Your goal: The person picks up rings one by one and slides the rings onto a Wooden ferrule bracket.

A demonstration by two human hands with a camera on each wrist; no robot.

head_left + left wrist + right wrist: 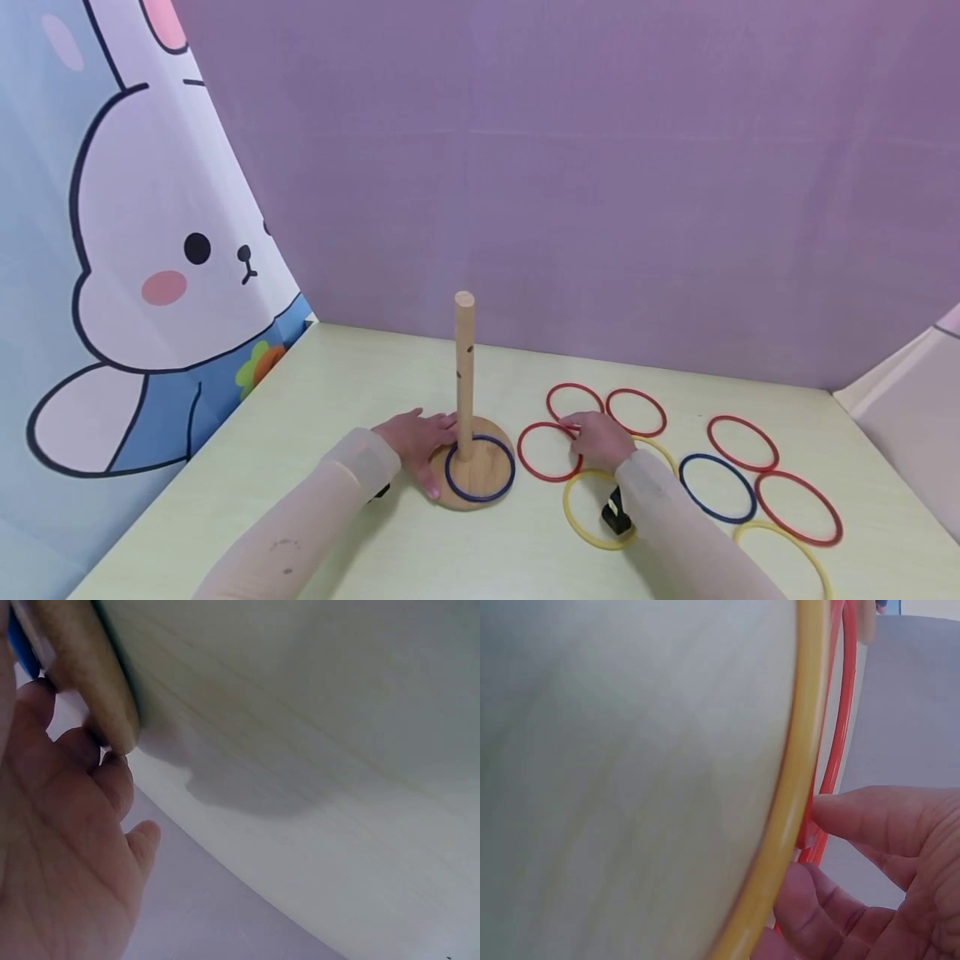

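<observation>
A wooden ring-toss stand has an upright post point(465, 375) on a round base point(491, 467). One blue ring point(448, 483) encircles the post and lies on the base. My left hand point(422, 442) rests with spread fingers at the base's left edge; in the left wrist view its fingertips touch the rim of the base point(94, 667). To the right of the stand, my right hand point(602, 440) pinches a red ring point(521, 458) at its right side. The right wrist view shows the thumb point(840, 814) against red plastic, behind a yellow ring point(784, 817).
Two red rings point(666, 417) lie beyond my right hand. Yellow rings point(570, 512) lie near the right wrist. Farther right are a blue ring point(701, 508), more red rings point(821, 542) and another yellow ring point(813, 558). A purple cloth point(570, 183) hangs behind the table.
</observation>
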